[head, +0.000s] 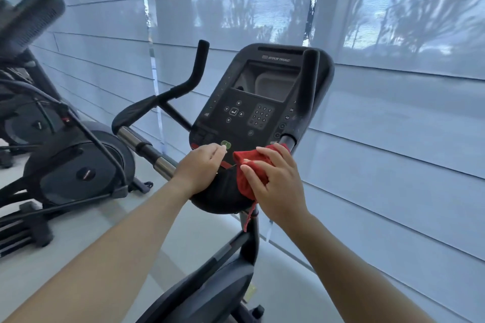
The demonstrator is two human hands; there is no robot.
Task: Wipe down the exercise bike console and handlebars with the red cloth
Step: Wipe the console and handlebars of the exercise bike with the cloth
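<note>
the right hand (275,183) presses the red cloth (249,170) against the near, lower edge of the console (262,97), where the panel meets the padded black hub of the handlebars (147,123); its fingers are spread and curled over the bunched fabric, gripping it so the pad of cloth stays between palm and plastic, probably to rub the strip below the keypad; the left hand (202,168) rests just beside it to the left, loosely closed with nothing in it that i can make out, fingertips near the green button (225,144), and seems placed to steady the body against the bike; the cloth is bright red, crumpled into a wad, with a thin frayed tail hanging down past the hub; the console is dark and matte, its screen blank and reflective, tilted toward the viewer; the left bar sweeps far and up, the right bar rises in front of the console's right side; a second machine (65,155) stands well apart on the left.
</note>
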